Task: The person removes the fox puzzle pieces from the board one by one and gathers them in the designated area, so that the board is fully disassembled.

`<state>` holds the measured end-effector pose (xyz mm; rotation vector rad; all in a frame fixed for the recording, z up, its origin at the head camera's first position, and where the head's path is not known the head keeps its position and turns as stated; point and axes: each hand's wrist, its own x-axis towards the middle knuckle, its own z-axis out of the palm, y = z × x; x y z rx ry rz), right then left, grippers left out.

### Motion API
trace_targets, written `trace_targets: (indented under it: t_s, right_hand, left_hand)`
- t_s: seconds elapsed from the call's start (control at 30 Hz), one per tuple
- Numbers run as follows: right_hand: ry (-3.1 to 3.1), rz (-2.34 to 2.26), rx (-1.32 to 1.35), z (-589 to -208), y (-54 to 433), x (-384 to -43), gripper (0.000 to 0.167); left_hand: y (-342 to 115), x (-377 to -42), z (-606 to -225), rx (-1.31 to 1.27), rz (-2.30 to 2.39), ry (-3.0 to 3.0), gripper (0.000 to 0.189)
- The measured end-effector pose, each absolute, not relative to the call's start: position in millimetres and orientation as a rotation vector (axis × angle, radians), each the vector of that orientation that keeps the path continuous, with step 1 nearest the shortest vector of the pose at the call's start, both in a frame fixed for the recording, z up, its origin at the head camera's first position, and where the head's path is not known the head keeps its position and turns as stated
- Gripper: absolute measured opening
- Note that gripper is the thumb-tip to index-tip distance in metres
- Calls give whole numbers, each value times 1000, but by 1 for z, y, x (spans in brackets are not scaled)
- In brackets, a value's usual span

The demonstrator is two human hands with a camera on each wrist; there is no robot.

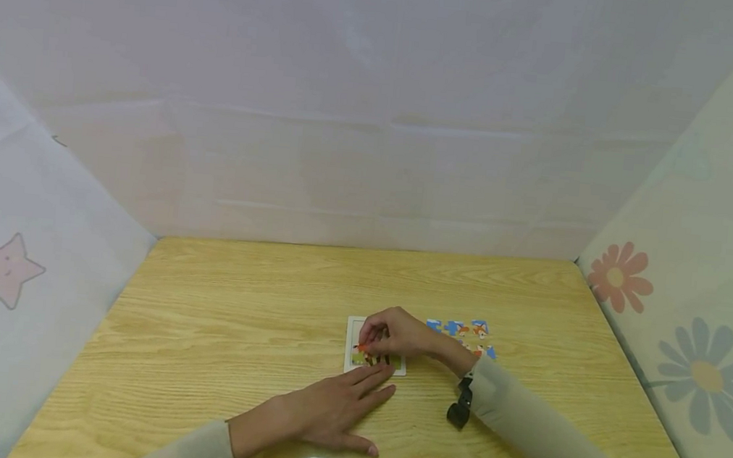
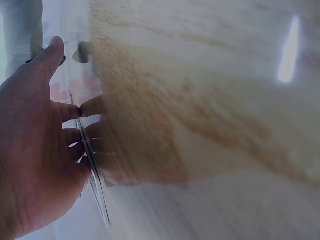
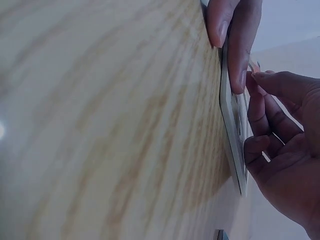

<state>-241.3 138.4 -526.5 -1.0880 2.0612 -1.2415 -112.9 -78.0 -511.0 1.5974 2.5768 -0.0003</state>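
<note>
A small white-rimmed puzzle board (image 1: 350,333) lies flat on the wooden table, with a colourful picture partly filled in. My left hand (image 1: 334,409) rests its straight fingertips on the board's near edge, thumb spread out to the side. Above the board's left part, my right hand (image 1: 396,333) pinches an orange-red puzzle piece (image 1: 363,347) between thumb and fingers. In the right wrist view the tip of this puzzle piece (image 3: 256,66) shows beyond the pinching fingers. Both hands hide much of the board. Seen edge-on in the left wrist view, the board (image 2: 98,192) sits under the left fingers.
Several loose blue and orange puzzle pieces (image 1: 456,328) lie to the right of the board, some partly behind the right forearm. The table (image 1: 216,303) meets pale cloth walls at the back and both sides. A dark wrist strap (image 1: 461,404) hangs from the right wrist.
</note>
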Motion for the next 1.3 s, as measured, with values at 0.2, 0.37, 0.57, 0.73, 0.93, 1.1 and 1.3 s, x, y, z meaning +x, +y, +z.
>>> trace_targets:
  t_s: [0.2,0.37,0.57,0.73,0.93,1.1,1.3]
  right_hand:
    - [2125,-1255,-1112,-521,147,-242,8]
    - [2176,-1251,-1134,-514,157,-242,8]
    - [2216,-1241,-1138,-509,172,-241,7]
    - [2229,-1232,-1118,-507,186,-239,7]
    - [2261,-1223,-1111,-507,202,-238,7]
    - [2274,-1239,-1106,-506,215,-235,6]
    - [2314,-1221,-1105,-503,230,-228,5]
  left_hand:
    - [-78,-113,-513,1596,-7,2588,92]
    - [-78,-113,-514,1584,3,2586,92]
    - [-77,-113,-515,1599,-9,2597,91]
    - [-77,-112,-515,1613,-28,2606,91]
    - [-77,-111,-513,1603,-31,2610,92]
    - [-75,-110,-514,1596,-29,2612,92]
    - [-74,-110,-513,1596,-40,2621,92]
